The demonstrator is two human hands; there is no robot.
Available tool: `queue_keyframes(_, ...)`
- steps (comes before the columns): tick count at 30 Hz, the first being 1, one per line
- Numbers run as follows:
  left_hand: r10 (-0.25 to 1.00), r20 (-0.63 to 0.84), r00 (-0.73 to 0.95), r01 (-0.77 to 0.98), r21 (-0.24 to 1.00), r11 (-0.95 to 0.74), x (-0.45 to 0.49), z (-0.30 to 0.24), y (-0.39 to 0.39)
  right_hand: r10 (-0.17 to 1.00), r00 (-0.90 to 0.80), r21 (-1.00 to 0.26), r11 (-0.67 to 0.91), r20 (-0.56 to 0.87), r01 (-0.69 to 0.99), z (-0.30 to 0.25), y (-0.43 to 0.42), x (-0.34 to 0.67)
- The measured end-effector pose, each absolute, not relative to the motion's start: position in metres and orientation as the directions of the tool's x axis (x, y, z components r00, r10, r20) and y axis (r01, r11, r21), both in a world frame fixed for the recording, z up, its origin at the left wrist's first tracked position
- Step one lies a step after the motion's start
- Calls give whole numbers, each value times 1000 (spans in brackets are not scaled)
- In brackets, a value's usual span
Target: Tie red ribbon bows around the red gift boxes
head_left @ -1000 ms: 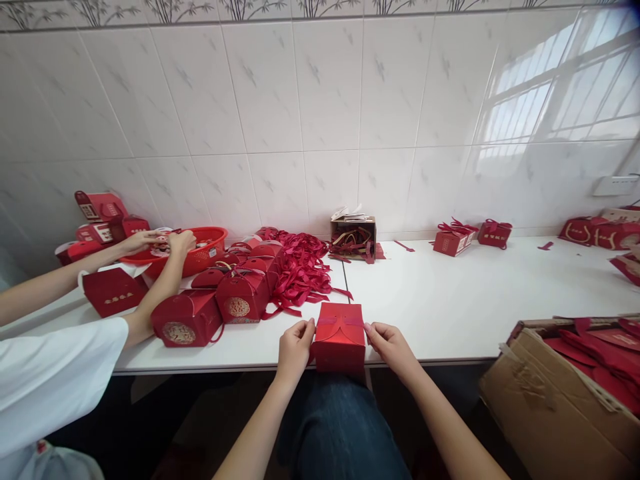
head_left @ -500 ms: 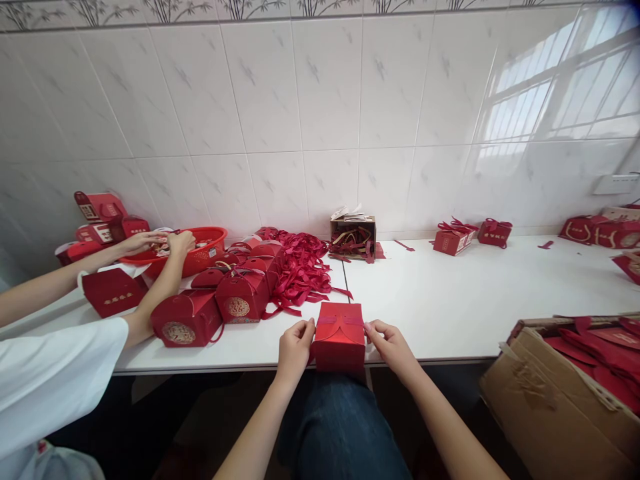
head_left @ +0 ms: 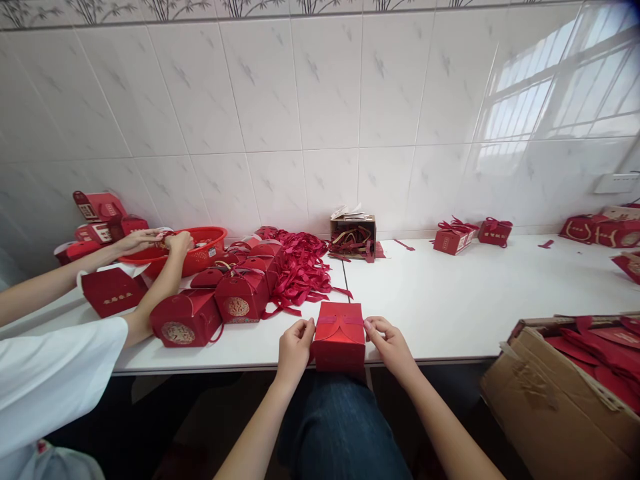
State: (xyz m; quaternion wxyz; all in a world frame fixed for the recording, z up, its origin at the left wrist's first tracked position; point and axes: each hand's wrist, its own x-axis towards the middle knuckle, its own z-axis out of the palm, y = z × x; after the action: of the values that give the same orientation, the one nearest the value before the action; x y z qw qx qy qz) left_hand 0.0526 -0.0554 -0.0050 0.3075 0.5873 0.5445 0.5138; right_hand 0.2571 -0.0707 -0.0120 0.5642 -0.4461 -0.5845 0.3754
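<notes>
A small red gift box sits at the table's front edge, right before my knee, its curved top flaps folded closed. A darker red ribbon runs flat across its top from side to side. At the box's left side, my left hand pinches the ribbon between thumb and fingers. My right hand does likewise at the right side, its fingertips close to the box wall. The ribbon's ends are mostly hidden by my fingers.
Left of me, a co-worker's hands work over an orange-red basket. Filled gift boxes and a heap of red ribbons lie between us. A scrap box stands by the wall; a cardboard carton is at right.
My hands and the gift box hold nearly still. The co-worker's hands have shifted slightly left over the basket.
</notes>
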Motion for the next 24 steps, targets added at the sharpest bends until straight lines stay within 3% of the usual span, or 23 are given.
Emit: queue_keyframes(24,954,273,-123,336,916,-219,52,-6,-54,946,38,-943,315,321,109,-13,-70,258)
